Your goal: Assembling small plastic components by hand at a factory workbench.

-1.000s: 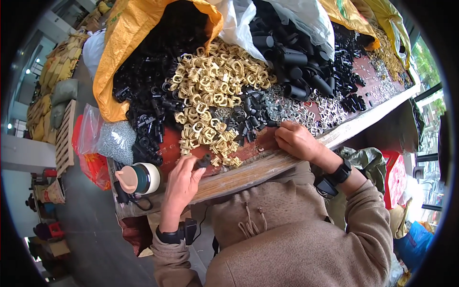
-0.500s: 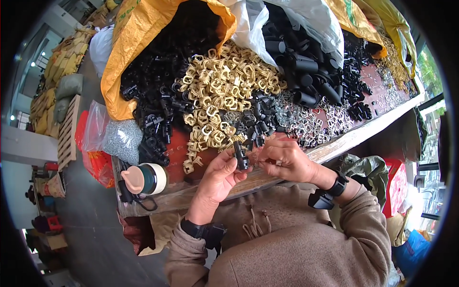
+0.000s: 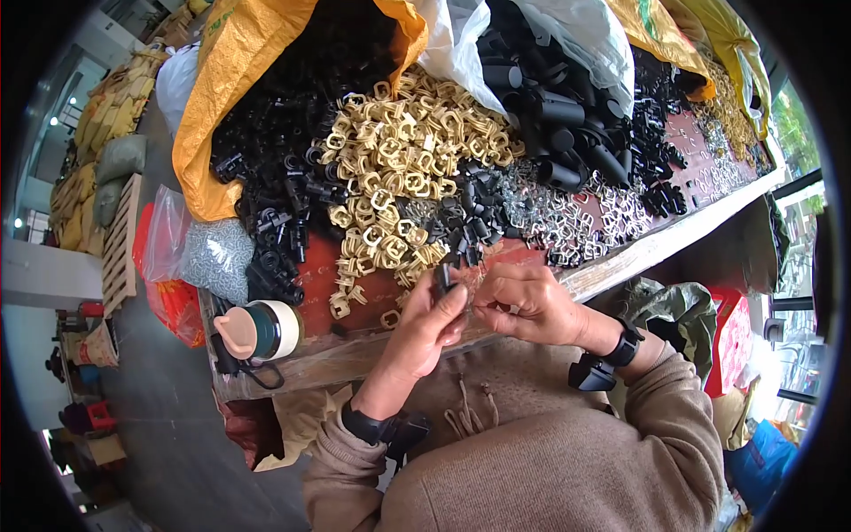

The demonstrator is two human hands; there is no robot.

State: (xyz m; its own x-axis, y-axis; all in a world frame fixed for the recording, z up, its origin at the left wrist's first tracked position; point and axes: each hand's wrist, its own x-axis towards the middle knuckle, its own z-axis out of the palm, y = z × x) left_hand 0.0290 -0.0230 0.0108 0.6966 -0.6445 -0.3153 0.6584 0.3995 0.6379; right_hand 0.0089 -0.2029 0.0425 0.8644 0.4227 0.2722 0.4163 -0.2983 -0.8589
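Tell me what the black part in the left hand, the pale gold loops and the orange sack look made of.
Black part: probably plastic, smooth with a soft sheen; painted metal is possible. Pale gold loops: metal or plastic, I can't tell; the finish looks satin. Orange sack: likely woven plastic, slightly glossy, judging by its crisp creases.

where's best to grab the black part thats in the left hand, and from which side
Probably pinch its far end: the black part pokes out slim beyond the left hand, whose grip hides the rest. Coming from the right looks easiest, since the right hand is close by on that side.
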